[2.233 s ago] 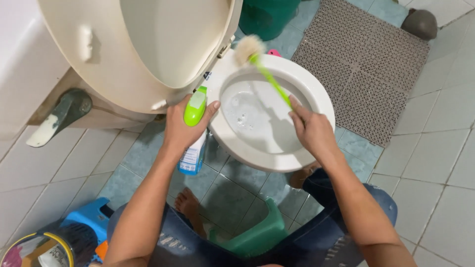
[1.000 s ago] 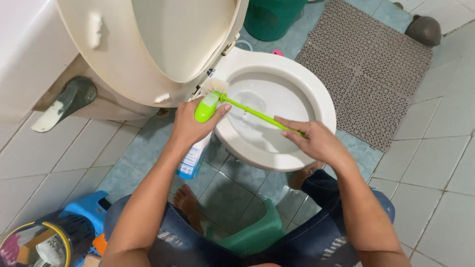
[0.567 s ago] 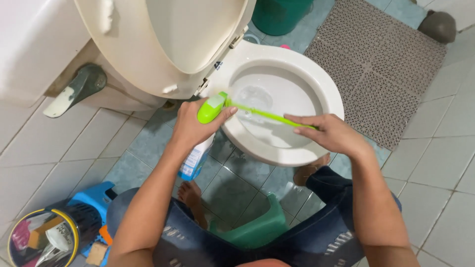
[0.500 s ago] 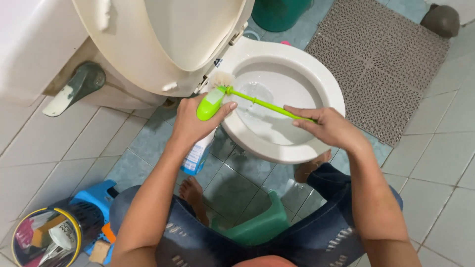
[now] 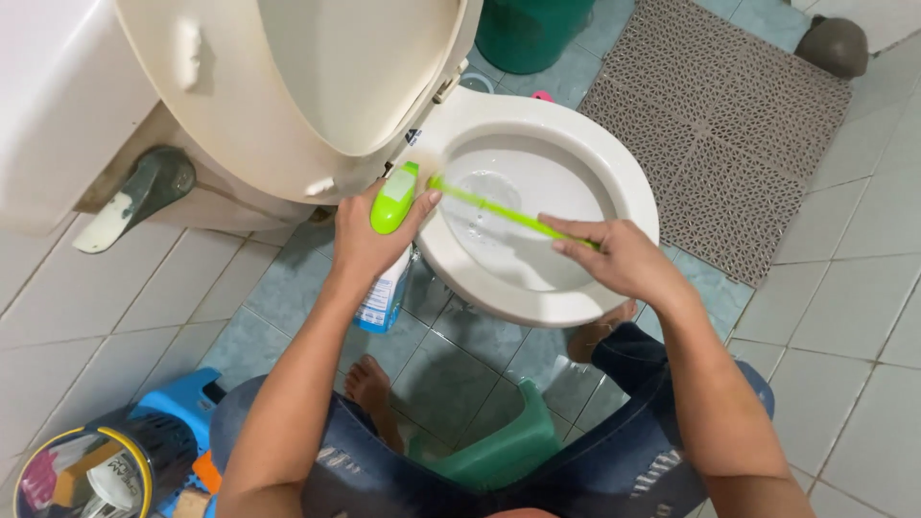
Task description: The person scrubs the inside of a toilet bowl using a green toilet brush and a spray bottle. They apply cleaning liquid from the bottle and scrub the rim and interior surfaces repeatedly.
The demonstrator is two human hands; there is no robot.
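My left hand [image 5: 363,240] grips a cleaner bottle [image 5: 386,288] with a bright green cap [image 5: 392,199], held upright beside the left edge of the toilet. My right hand [image 5: 614,259] holds the green handle of a toilet brush [image 5: 499,213] that lies across the white toilet bowl [image 5: 614,182]. The brush's pale bristle head [image 5: 430,165] is blurred and sits on the bowl's rim near the hinge, right next to the bottle cap. The cream seat and lid [image 5: 288,86] stand raised.
A grey perforated floor mat [image 5: 720,125] lies right of the bowl. A green bucket [image 5: 528,29] stands behind it. A green stool [image 5: 499,451] is under me, a blue stool [image 5: 173,408] and a basket of items [image 5: 77,475] at lower left. My bare foot [image 5: 369,388] rests on the tiles.
The brush head swept from the far rim of the bowl to the near left rim by the hinge, and keeps rubbing there. My left hand stayed on the bottle.
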